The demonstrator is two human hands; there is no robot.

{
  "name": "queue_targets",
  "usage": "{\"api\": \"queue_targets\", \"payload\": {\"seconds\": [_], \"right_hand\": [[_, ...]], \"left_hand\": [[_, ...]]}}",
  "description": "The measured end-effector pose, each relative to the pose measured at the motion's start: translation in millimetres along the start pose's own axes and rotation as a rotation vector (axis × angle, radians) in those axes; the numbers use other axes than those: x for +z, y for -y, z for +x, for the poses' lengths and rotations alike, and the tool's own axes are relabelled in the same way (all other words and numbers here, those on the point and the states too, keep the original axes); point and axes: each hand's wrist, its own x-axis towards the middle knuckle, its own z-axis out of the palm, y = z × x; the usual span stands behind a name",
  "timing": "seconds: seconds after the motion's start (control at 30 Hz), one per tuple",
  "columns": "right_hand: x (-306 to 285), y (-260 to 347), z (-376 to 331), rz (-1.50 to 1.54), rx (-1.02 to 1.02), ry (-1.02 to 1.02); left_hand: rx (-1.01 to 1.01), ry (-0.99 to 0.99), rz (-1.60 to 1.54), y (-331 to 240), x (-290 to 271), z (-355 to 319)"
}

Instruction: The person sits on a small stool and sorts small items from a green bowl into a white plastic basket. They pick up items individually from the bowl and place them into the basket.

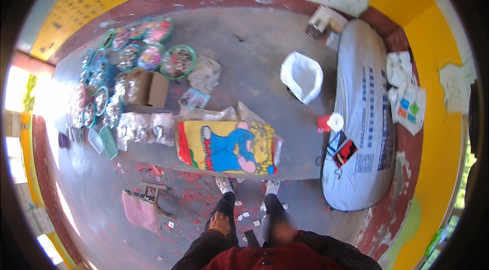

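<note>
Left half of worktop (pixel 239 53) crowded; round baskets (pixel 194 60) of small wrapped or shiny pieces fill the far left corner; open cardboard box (pixel 159 90) stands in front of them, crumpled white cloth (pixel 205 74) to its right; clear bags (pixel 145 128) sit near the front edge, just beside the cartoon-print cloth (pixel 219 155) and crowding its left end; green tray (pixel 109 141) at the left, near the front edge; white-lined bin (pixel 305 87) right of centre, toward the far edge; big grey sack (pixel 359 102) takes the right end, its near end reaching past the front edge; white roll (pixel 335 122) and a red-and-black packet (pixel 346 152) by or on its left side; pink bag (pixel 140 211) and red thread scraps (pixel 191 188) on the floor.

Cartoon-print cloth lies flat along the middle of the front edge; yellow ground, blue-clad figure lying sideways, red strip at left end; clear plastic (pixel 219 113) shows along its far side.

Left hand (pixel 220 222) rests on the left thigh, fingers loosely extended, seemingly holding nothing; right hand (pixel 281 230) near the lap, motion-blurred, cannot tell how open or whether it holds anything; basket contents smeared by blur; dark flat object (pixel 251 238) between the legs unclear.
</note>
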Motion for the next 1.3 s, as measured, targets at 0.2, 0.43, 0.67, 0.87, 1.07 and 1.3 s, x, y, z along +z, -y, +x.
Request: {"api": "queue_targets", "payload": {"seconds": [0.2, 0.43, 0.67, 0.87, 1.07, 1.3], "right_hand": [[-81.9, -26.2, 68.7, 0.341, -0.56, 0.788], [-176.5, 18.5, 150.4, 0.23, -0.517, 0.827], [-227.9, 42.4, 195.2, 0.14, -0.627, 0.839], [-242.2, 72.7, 235.3, -0.022, -0.743, 0.794], [-222.5, 36.0, 288.0, -0.344, -1.17, 0.68], [-236.8, 42.3, 315.8, -0.539, -1.01, 0.793]], "left_hand": [[0.089, 0.217, -0.194, 32.4, -36.4, -52.2], [-0.219, 0.491, -0.427, 84.4, -111.6, -116.1], [-0.328, 0.435, -0.468, 172.1, -22.0, -159.5], [-0.626, 0.366, -0.675, 153.3, -8.4, -243.0], [-0.733, 0.116, -0.864, 81.7, 5.9, -300.8], [-0.691, 0.063, -1.256, 22.0, 186.2, -240.2]]}}
